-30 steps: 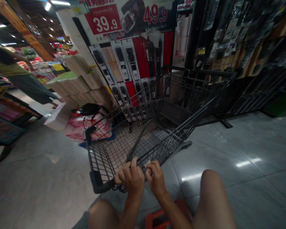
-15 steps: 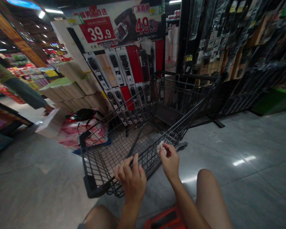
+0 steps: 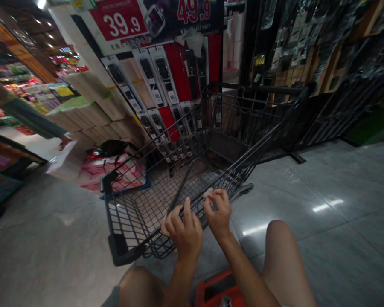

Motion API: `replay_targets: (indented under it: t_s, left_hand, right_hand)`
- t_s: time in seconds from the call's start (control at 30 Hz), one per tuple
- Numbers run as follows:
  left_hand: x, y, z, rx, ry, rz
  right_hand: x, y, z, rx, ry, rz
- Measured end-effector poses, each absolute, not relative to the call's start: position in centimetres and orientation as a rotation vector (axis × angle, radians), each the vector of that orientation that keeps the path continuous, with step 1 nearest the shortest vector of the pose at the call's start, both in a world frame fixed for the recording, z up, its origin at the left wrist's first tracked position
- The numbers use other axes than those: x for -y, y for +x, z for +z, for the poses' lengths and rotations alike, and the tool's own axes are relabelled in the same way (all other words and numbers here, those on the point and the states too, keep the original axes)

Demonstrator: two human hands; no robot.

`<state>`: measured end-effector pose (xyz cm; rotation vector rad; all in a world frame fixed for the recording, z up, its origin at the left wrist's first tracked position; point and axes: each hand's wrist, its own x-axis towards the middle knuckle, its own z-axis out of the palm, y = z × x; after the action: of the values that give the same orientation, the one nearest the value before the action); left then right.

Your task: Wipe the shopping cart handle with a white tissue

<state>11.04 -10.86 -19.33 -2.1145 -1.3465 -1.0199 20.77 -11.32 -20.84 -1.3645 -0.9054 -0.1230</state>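
A dark metal shopping cart (image 3: 128, 249) stands in front of me, its wire basket holding no goods that I can see. My left hand (image 3: 184, 232) is at the near side rail, several fingers curled over it and the index finger raised. Just to the right, my right hand (image 3: 219, 211) is closed in a pinch against the same rail. A crumpled whitish wad (image 3: 208, 193), like tissue or cloth, pokes out from its fingertips, partly hidden.
Behind the cart stands a display of packaged belts (image 3: 164, 74). Pink packs with a black bag (image 3: 110, 148) sit at the left, beside stacked paper packs (image 3: 80, 113). A person's leg (image 3: 32, 117) shows at far left. Something orange (image 3: 217, 285) lies between my knees.
My right hand has moved left and slightly down with the wad, onto the rail. My left hand has shifted a little right along the rail. The view has tilted down slightly.
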Motion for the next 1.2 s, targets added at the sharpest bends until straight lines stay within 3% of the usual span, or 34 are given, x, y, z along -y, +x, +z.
replay_targets:
  t_s: [0.3,0.53,0.87,1.2]
  left_hand:
    - [10.7,11.7,-19.4,1.452,-2.07,-1.04]
    - [10.7,11.3,-19.2,1.405,-2.081,-0.992]
    - [10.3,11.3,-19.1,1.425,-2.085,-0.958]
    - [10.2,11.7,-18.8,1.495,-2.074,-1.001]
  right_hand:
    - [11.1,20.2,-22.4,0.878,-1.336,-0.138]
    - [12.6,19.9,-25.1,0.745,-1.458,0.077]
    - [11.4,25.5,-19.3,0.504,-1.448,-0.057]
    - [10.3,23.1,-20.3,0.512,-1.384,0.027]
